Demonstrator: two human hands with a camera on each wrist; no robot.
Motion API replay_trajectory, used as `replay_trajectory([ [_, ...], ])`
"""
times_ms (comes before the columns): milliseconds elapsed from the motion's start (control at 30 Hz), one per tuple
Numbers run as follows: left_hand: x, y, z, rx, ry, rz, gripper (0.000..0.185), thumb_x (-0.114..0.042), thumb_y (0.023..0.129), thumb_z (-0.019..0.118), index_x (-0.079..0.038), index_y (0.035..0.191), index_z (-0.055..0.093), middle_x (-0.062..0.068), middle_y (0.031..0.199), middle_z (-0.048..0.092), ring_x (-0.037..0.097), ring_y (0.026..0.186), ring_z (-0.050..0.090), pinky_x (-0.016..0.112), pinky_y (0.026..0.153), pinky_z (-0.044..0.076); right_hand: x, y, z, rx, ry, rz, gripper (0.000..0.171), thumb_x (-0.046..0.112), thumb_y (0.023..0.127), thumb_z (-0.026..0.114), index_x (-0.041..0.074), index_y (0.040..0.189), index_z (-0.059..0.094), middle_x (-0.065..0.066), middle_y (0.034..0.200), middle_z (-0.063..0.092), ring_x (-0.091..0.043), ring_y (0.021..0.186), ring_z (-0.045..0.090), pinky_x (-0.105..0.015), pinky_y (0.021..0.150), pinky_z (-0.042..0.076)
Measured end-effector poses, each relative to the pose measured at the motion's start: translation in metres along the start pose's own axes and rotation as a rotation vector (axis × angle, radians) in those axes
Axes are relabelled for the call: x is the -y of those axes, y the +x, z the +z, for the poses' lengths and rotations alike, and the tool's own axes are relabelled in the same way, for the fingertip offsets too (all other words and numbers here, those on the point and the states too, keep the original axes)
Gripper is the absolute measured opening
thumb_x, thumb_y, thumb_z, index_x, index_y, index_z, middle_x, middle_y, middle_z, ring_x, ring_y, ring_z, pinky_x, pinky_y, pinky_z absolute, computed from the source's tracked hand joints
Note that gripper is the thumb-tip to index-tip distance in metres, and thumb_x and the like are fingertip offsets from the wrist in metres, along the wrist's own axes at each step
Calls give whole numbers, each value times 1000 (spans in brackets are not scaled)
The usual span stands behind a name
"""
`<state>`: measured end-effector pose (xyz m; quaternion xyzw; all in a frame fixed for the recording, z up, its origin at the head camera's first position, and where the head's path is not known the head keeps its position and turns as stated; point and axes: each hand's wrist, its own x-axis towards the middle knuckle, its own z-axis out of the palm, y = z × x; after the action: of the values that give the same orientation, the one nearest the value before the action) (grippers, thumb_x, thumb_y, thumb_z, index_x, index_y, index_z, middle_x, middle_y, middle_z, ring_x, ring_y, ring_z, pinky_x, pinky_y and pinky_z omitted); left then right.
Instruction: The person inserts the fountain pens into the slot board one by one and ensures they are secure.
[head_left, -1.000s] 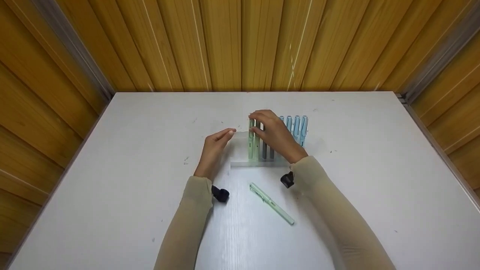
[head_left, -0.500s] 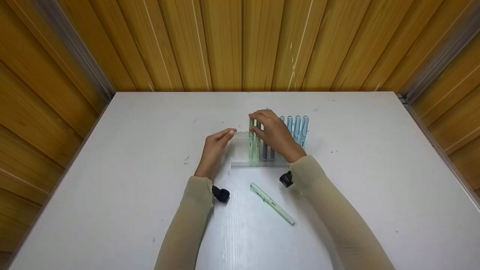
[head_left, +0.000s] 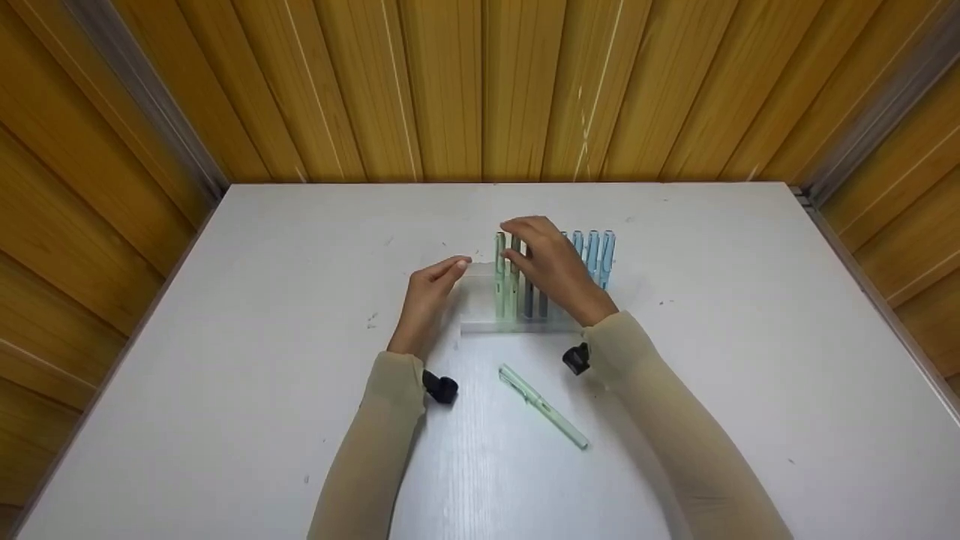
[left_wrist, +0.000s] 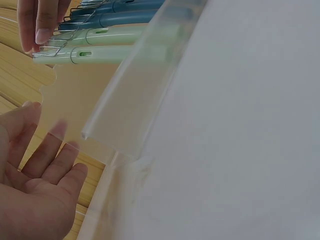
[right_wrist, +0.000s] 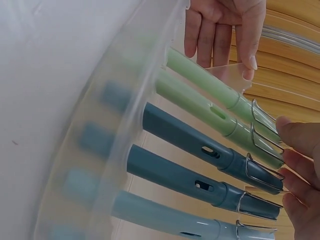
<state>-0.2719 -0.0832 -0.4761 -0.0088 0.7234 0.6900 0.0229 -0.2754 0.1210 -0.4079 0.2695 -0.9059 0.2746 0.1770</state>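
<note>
The tops of the green pens [head_left: 507, 281] standing in the clear holder [head_left: 517, 324] on the surface [head_left: 225, 337] are pinched by the right hand [head_left: 551, 270], barely shifted over the last second. The holder's left end is touched by the straight fingers [head_left: 457, 264] of the left hand [head_left: 427, 296], unmoved; seating appears nearly finished. One loose green pen [head_left: 543, 407] lies nearer.

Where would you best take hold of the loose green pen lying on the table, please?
Probably pinch the loose green pen mid-barrel from above, fingers across its width. It lies flat and diagonal on the table, apart from the clear stand, with both long sides free.
</note>
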Motion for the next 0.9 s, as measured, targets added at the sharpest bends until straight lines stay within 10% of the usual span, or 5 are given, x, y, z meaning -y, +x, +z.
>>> replay_trajectory([
  [233, 1, 0, 0, -2, 6, -7, 34, -40, 91, 64, -18, 117, 70, -3, 127, 64, 15, 128, 52, 39, 112, 37, 5, -8, -9, 2, 84, -77, 34, 15, 90, 68, 6, 123, 64, -9, 116, 65, -22, 103, 60, -33, 88, 54],
  [900, 2, 2, 2, -25, 37, -2, 33, -40, 91, 64, -19, 116, 71, -3, 126, 65, 14, 127, 53, 39, 111, 39, 13, -47, -7, 500, 292, 75, 37, 16, 86, 73, 3, 120, 66, -10, 101, 71, -18, 88, 66, -31, 76, 56],
])
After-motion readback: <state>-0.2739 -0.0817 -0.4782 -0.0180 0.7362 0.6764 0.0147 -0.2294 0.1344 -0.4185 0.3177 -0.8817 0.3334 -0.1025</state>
